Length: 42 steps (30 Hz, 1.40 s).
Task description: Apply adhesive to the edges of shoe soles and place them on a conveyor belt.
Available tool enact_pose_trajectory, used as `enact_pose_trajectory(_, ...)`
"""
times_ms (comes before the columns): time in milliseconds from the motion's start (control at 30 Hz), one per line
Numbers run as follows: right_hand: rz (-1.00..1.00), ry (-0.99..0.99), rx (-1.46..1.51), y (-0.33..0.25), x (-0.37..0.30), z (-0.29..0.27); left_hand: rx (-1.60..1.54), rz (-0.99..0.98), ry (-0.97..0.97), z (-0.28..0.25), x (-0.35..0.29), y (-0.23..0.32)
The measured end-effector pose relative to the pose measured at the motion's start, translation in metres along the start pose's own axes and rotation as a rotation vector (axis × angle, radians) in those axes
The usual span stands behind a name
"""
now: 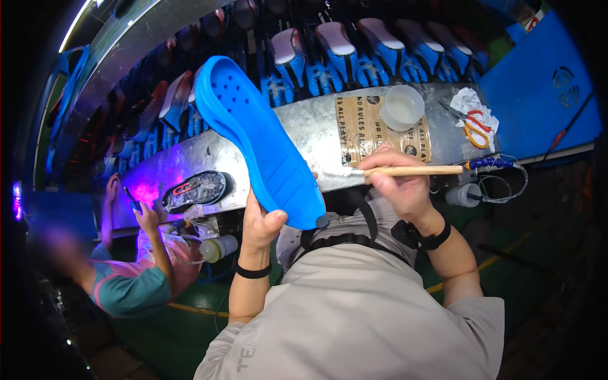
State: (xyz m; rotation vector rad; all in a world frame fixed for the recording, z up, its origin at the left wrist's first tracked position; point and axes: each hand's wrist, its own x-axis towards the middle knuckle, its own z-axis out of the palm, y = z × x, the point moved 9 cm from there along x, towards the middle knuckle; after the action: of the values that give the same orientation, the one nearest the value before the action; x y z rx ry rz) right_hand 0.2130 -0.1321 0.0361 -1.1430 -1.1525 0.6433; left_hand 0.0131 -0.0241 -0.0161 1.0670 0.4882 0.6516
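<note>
A bright blue shoe sole [263, 142] is tilted up in my left hand [263, 221], which grips it near the heel end with the thumb over the edge. Its upper end has a cluster of small holes. My right hand [402, 183] pinches the wooden handle of a brush [415, 170]. The pale bristles point left, close to the sole's right side; whether they touch it I cannot tell. Beyond my right hand a translucent white tub [402, 107] with whitish contents stands on a piece of printed brown cardboard [354, 130].
Scissors [476, 128] with red and orange handles lie by crumpled white paper [467, 101] on the metal bench [304, 120]. Shoes on blue holders [335, 47] line the far side. At left a co-worker [136, 272] holds a tool near a dark shoe sole [197, 190].
</note>
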Motion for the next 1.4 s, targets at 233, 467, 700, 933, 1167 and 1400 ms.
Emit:
enact_pose_trajectory(233, 0.13, 0.235, 0.036, 0.029, -0.012, -0.02, 0.067, 0.074, 0.042, 0.0, 0.003, 0.017)
enact_pose_trajectory(467, -0.025, 0.205, -0.381, 0.048, 0.0, -0.017, -0.669, -0.089, -0.1, -0.002, -0.013, 0.011)
enact_pose_trajectory(700, -0.037, 0.158, -0.472, 0.083, 0.001, -0.009, -1.23, -0.157, -0.574, -0.004, -0.027, 0.031)
enact_pose_trajectory(933, -0.049, 0.101, -0.551, 0.097, -0.002, -0.003, -1.375, -0.147, -0.634, -0.003, -0.028, 0.05)
enact_pose_trajectory(1167, -0.105, 0.073, -0.606, 0.1, -0.008, 0.004, -1.448, -0.064, -0.487, -0.009, -0.024, 0.056)
enact_pose_trajectory(1400, -0.09, 0.066, -0.613, 0.109, -0.011, 0.004, -1.411, -0.02, -0.389, -0.022, -0.026, 0.056)
